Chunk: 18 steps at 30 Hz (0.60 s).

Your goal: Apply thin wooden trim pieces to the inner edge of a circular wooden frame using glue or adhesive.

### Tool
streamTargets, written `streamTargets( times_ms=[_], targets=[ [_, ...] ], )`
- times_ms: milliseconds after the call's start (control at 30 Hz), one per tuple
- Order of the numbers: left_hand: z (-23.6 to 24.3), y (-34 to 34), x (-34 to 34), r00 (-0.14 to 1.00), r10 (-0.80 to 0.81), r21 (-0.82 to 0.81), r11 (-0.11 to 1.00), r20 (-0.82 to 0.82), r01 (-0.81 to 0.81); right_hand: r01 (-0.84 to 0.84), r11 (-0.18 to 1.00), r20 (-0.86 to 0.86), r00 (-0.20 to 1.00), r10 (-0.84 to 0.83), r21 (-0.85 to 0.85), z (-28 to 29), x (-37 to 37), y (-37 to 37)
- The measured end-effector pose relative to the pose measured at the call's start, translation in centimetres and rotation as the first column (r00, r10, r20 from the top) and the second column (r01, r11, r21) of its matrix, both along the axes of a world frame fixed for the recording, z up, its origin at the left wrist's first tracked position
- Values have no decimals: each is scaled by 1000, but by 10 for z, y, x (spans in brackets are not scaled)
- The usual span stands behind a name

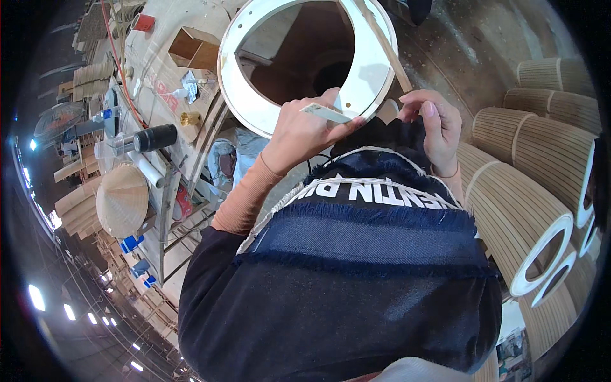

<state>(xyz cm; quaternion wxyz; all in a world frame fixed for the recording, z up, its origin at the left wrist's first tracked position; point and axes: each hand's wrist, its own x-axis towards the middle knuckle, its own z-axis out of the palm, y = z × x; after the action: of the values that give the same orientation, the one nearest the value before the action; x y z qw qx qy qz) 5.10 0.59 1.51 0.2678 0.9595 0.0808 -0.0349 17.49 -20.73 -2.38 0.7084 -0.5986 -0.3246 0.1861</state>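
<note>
My left hand grips a short pale flat strip at the near edge of a round white-rimmed cylinder with a dark hollow inside. A long narrow wooden stick lies across the right side of the rim, and the curled fingers of my right hand are at its lower end, beyond the rim.
A cluttered bench on the left carries a wooden box, small tubes and a black cylinder; a conical straw hat sits beside it. Several slatted cylinders with white rings lie along the right on the floor.
</note>
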Motion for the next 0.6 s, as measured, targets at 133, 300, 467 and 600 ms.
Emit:
streamTargets(
  times_ms=[133,300,467,600],
  targets=[
    [-1,1,-2,1000,-4,14,1000,-7,4,-7,1000,12,1000,7,2,0,-2,-1],
    [-7,2,-3,999,41,-56,998,13,-40,-19,1000,35,999,19,1,1,-2,-1],
    [-7,3,-3,999,47,-67,997,-10,-47,-29,993,132,990,44,-117,17,-4,14],
    [-3,3,-4,997,40,-5,999,-64,-40,-76,976,592,784,185,-204,32,-2,44]
  ],
)
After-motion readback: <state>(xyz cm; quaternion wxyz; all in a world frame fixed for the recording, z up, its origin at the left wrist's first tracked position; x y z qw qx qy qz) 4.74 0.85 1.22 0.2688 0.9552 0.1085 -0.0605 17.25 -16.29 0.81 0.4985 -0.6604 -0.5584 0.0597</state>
